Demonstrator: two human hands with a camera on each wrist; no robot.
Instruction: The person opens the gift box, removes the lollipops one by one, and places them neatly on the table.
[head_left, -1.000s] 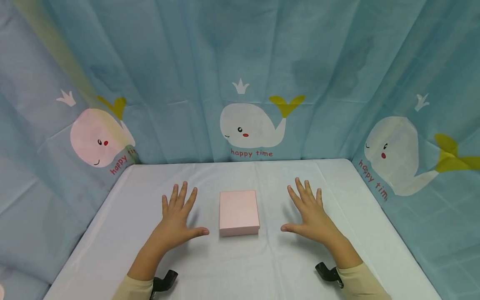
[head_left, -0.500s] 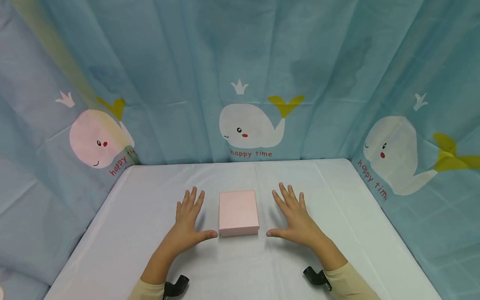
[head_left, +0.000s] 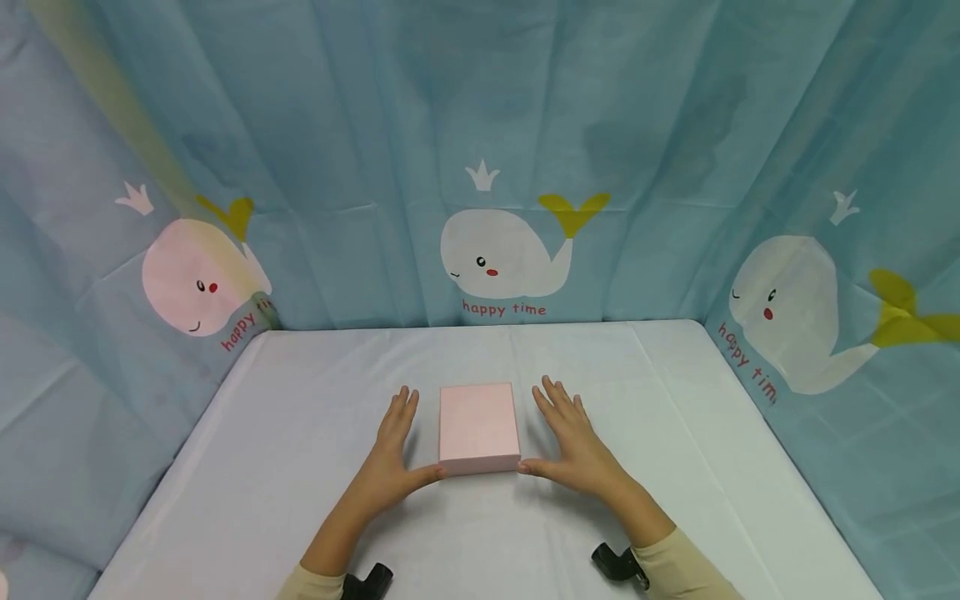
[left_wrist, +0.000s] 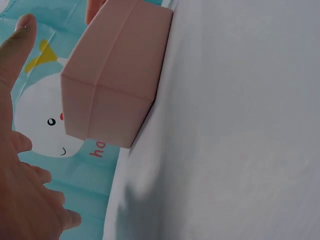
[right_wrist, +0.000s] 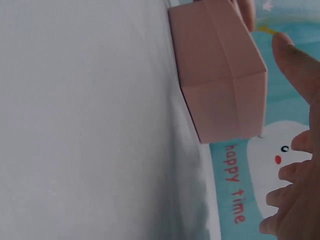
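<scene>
A pink lidded box (head_left: pixel 477 422) rests on the white-covered table between the two hands. To its left is the left hand (head_left: pixel 390 467), fingers straight and thumb stretched toward the near left corner; whether the thumb touches the box cannot be told. On the other side the right hand (head_left: pixel 581 454) spreads its fingers, its thumb close to the near right corner. The left wrist view shows the box (left_wrist: pixel 110 75) with its lid seam, beside the left hand (left_wrist: pixel 25 185). In the right wrist view, a gap shows between the box (right_wrist: pixel 220 75) and the right hand (right_wrist: pixel 300 175).
White cloth covers the table (head_left: pixel 300 400). Blue curtains (head_left: pixel 337 167) printed with whales enclose its back and sides. A black wrist camera (head_left: pixel 618 562) sits at the right sleeve, another black wrist camera (head_left: pixel 369 581) at the left.
Both hands have moved inward from the sides toward the box, the left hand rightward and the right hand leftward. Their fingers have drawn closer together. The box has stayed in place.
</scene>
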